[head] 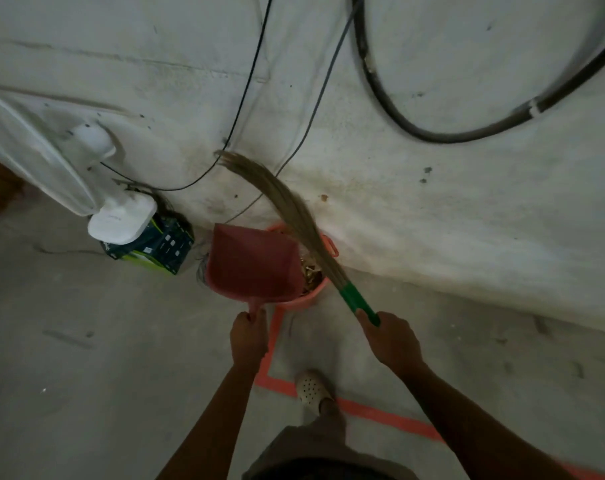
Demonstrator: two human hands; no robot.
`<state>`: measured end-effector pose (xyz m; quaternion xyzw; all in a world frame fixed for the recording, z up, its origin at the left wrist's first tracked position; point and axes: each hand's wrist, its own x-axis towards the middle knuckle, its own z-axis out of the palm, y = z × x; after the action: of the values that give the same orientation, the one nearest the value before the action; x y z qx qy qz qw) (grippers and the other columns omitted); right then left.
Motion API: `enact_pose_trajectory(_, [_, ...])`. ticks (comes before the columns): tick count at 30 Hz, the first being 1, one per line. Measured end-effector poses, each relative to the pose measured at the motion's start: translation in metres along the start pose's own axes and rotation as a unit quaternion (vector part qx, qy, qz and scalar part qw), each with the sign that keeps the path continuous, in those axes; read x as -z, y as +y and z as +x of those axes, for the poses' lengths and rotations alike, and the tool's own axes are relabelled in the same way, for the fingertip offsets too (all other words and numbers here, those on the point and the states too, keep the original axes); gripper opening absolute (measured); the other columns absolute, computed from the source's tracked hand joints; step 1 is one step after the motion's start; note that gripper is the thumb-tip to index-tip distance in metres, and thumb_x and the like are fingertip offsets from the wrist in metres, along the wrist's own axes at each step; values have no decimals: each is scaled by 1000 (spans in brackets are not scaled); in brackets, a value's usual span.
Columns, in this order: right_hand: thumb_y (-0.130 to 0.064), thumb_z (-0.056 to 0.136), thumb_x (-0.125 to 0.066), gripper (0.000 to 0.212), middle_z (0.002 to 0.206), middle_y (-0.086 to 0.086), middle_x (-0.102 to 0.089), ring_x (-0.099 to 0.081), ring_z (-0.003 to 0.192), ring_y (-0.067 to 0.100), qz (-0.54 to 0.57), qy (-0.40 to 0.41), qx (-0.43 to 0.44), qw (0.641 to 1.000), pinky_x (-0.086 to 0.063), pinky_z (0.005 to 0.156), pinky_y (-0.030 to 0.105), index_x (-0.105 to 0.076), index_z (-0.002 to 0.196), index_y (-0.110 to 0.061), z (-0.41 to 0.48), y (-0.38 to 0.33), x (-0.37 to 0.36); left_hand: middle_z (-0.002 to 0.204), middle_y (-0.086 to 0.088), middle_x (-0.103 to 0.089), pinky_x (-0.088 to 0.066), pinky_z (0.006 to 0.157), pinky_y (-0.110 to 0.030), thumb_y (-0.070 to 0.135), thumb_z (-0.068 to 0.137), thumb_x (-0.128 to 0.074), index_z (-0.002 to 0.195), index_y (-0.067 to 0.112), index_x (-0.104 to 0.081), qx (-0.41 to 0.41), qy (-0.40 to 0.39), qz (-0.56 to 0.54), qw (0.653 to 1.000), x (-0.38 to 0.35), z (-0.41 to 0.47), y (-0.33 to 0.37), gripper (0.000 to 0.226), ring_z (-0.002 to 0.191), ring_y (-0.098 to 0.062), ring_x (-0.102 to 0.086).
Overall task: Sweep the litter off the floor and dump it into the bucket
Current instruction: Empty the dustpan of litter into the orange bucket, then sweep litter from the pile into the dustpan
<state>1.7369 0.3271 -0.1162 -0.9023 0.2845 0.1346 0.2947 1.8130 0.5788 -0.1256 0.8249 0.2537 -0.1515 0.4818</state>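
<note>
Grubby concrete floor (86, 375), stained wall (432, 220) up top; left hand (249, 337) gripped the dustpan (252, 265) over the bucket (311, 296), right hand (391, 337) gripped the broom (294, 209).

Dustpan (252, 268): pinkish-red plastic, matt, smooth, dull in this light. Bucket (331, 244): orange-pink plastic, smooth rim. Broom (296, 211): dry straw-like fibre, fine and wispy at the tip. Its grip (354, 299), under my right hand (391, 336), is green plastic, smooth, with a faint sheen. Litter (311, 271) in the bucket looks dry and papery. Floor (86, 341): bare concrete, rough, dusty, matt. Wall (450, 220): white plaster, chalky, stained. Tape (380, 410) on the floor: orange, smooth. Hose (450, 138): black, rubbery, scuffed. My clog (311, 388): pale moulded foam, perforated.
</note>
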Motion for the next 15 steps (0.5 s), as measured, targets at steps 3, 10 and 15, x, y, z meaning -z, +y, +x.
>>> enact_pose_trajectory(3, [-63,99,-45,54,56,-4,-50,-48,46,12,34,40,-17,999,-41,47,27,-53,66,-21,-39,17,8,75,-18,-62,-51,52,-41,61,89,-53,76,11,-51,-55,-9,-17,998,-5,-21,-9,51,57,-34,-62])
enact_pose_trajectory(10, [-65,98,-44,57,62,3,-56,-56,55,19,90,128,-65,986,-37,47,28,-53,68,-18,-168,87,33,90,-18,-61,-46,72,-26,22,102,-56,111,-5,-63,-186,-72,-24,980,-25,-142,4,29,79,-23,-60])
enact_pose_trajectory(15, [-63,99,-44,55,64,2,-57,-55,57,16,131,183,-148,963,-34,48,29,-51,67,-19,-278,158,51,63,-11,-52,-47,48,-38,53,84,-53,88,-2,-59,-210,-167,-16,963,-64,-216,-20,55,49,-26,-52])
